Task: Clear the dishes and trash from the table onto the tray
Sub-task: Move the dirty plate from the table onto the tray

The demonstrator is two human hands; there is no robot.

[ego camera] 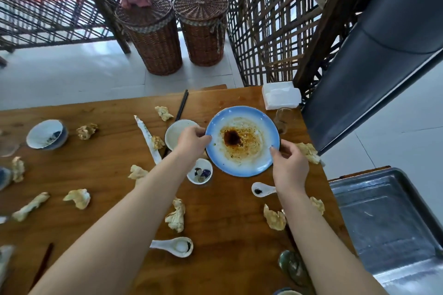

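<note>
Left hand (191, 142) and right hand (290, 169) each pinch an opposite rim of the greasy blue plate (242, 127) at the table's (215, 227) far side, likely to carry its sauce level to the tray (383, 213) alongside.

Counter (227, 235) was varnished wood, smooth, with a soft sheen and visible grain. Plate (239, 167) looked glazed ceramic, glossy blue, its centre smeared with oily brown residue. Spoon (177, 246): white ceramic, glossy. Napkins (78, 197) were crumpled paper, matt, yellow-stained. Glass (284, 120) was clear and smooth. Tray (383, 211) was grey sheet metal, dull and scratched. Baskets (155, 50) were rough brown wicker.
</note>
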